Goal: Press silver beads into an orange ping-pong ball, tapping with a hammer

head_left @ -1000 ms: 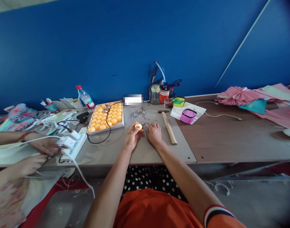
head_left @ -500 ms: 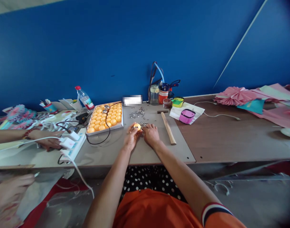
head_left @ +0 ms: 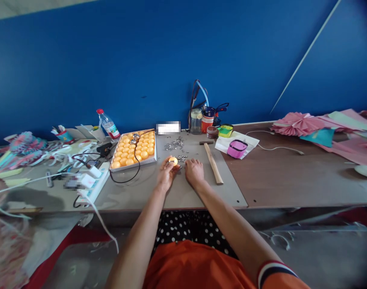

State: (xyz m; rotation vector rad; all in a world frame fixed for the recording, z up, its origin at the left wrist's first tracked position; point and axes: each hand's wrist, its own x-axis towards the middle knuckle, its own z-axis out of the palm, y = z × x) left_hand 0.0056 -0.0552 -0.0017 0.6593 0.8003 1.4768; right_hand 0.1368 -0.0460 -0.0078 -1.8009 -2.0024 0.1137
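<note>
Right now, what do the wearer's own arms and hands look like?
The left hand and right hand are ungloved, with no watch or bracelet visible; rings are too small to tell. The right arm wears a short orange sleeve with a navy-and-white banded, red-edged cuff. The left sleeve is out of view.

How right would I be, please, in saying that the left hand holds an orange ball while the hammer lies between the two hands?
Not quite: the head view shows the hammer lying to the right of the right hand, not between the hands. The left hand does hold an orange ball.
</note>
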